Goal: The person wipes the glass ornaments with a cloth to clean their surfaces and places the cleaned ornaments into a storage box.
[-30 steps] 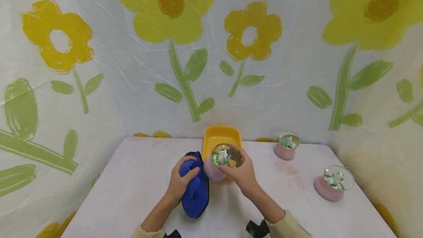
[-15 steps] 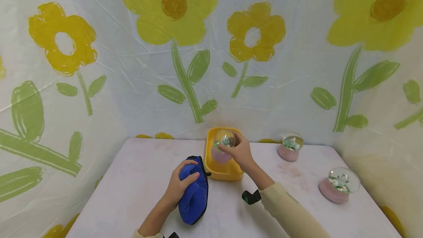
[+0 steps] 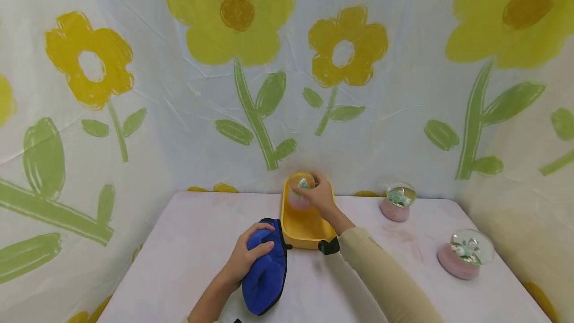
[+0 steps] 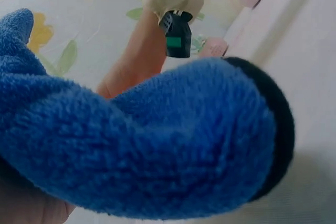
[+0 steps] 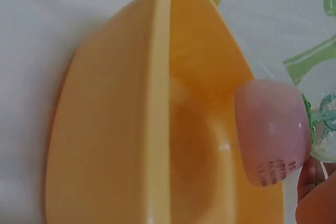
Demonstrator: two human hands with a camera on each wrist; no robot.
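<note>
My right hand (image 3: 319,197) holds a snow globe (image 3: 297,202) by its clear dome, over the far end of a yellow plastic tub (image 3: 310,242). In the right wrist view the globe's pink base (image 5: 273,129) points into the tub, near its inner wall. My left hand (image 3: 245,258) grips a fluffy blue pad (image 3: 265,283) with black edging and a small black loop, to the left of the tub's near end. The blue pad (image 4: 157,145) fills much of the left wrist view, and its underside is hidden.
Two more snow globes with pink bases stand on the right of the table: one globe (image 3: 396,209) near the back edge, another globe (image 3: 462,260) closer to the right edge. A flower-printed cloth wall (image 3: 381,153) rises behind the table (image 3: 197,223).
The right hand has carried the snow globe from beside the blue pad, forward to the far end of the tub, turning it upright. The left hand keeps its hold on the pad.
</note>
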